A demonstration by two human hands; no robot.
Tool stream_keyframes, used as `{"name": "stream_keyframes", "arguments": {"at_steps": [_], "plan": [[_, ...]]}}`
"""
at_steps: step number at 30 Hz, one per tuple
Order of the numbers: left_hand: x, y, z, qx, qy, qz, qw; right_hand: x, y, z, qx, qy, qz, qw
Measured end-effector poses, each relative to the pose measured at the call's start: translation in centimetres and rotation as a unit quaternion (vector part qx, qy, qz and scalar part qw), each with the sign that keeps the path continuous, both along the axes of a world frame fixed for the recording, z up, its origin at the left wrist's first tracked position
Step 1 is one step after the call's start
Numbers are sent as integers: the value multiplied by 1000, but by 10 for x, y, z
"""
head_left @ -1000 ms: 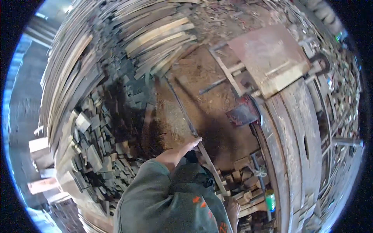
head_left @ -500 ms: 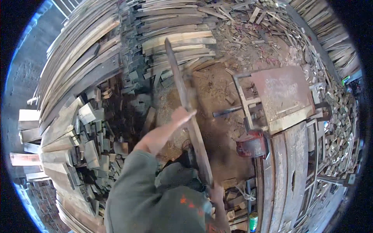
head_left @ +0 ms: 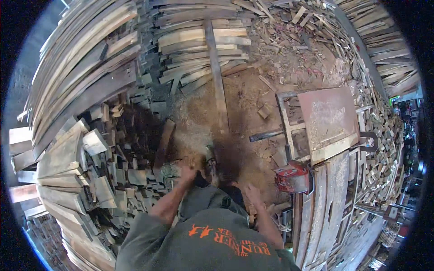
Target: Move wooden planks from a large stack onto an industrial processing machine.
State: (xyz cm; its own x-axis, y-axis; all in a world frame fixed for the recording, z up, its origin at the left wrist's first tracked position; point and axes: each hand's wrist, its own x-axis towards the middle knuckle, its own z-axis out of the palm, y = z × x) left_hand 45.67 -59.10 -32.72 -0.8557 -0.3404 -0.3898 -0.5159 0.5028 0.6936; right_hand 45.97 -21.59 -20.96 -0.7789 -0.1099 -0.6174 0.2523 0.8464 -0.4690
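Observation:
A long, narrow wooden board [head_left: 217,74] lies ahead of me. Its far end crosses the stacked planks and its near end is over the sawdust floor, out of reach of both hands. My left hand [head_left: 187,172] is low in front of my body, a little blurred, with nothing visible in it. Off to the right, my right hand [head_left: 252,193] is also free, its fingers stretched out and apart. Neither hand touches the board.
Stacked planks [head_left: 86,63] rise at the left, with more planks [head_left: 181,40] at the far side. To the right stand a saw table [head_left: 330,115], a red container [head_left: 294,178] and a long plank bench [head_left: 323,212]. Scrap wood [head_left: 386,171] heaps beyond.
Both hands have let go of the board, which has moved forward, away from me. My left hand has drawn back toward my body; my right hand has come forward into view.

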Motion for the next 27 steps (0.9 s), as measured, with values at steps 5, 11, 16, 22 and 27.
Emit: {"name": "stream_keyframes", "arguments": {"at_steps": [5, 11, 16, 22, 27], "plan": [[47, 10, 61, 46, -263, -8, 964, 97, 128, -64, 109, 326, 294, 892], [-17, 46, 101, 49, -59, 88, 993, -18, 74, 22, -60, 81, -35, 994], [-91, 64, 170, 199, 54, 124, 971, -86, 18, 52, -126, 147, -9, 981], [-177, -15, 298, -71, 351, 141, 923, -123, -41, 71, -139, 39, 97, 985], [-252, -111, 382, -203, 445, 213, 846, -149, -59, 6, -119, 38, 146, 981]]}}
